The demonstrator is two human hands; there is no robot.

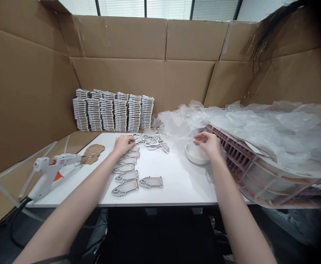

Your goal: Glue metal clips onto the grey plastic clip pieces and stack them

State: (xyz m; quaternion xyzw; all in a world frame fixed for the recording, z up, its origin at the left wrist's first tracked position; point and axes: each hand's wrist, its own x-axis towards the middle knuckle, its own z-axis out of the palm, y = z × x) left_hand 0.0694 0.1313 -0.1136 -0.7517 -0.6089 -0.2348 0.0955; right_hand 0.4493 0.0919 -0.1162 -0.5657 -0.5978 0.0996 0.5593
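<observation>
My left hand (124, 145) is at the far end of a row of flat, grey-edged, pointed cut-out pieces (126, 176). Its fingers are curled together at the edge of one piece, largely covered by the hand. One similar cut-out (151, 182) lies apart, right of the row's near end. Just beyond my left fingertips is a loose heap of patterned cut-outs (155, 141). My right hand (208, 143) hangs over a small round white bowl (195, 154), thumb and fingers pinched near its far rim. Whatever is between those fingertips is too small to make out.
Tall stacks of cut-outs (107, 112) stand against the cardboard wall (122, 38). A white glue gun (54, 168) rests at left beside a brown, glue-marked scrap (92, 154). At right, a pink plastic basket (243, 161) leans under thin clear plastic bags (259, 121).
</observation>
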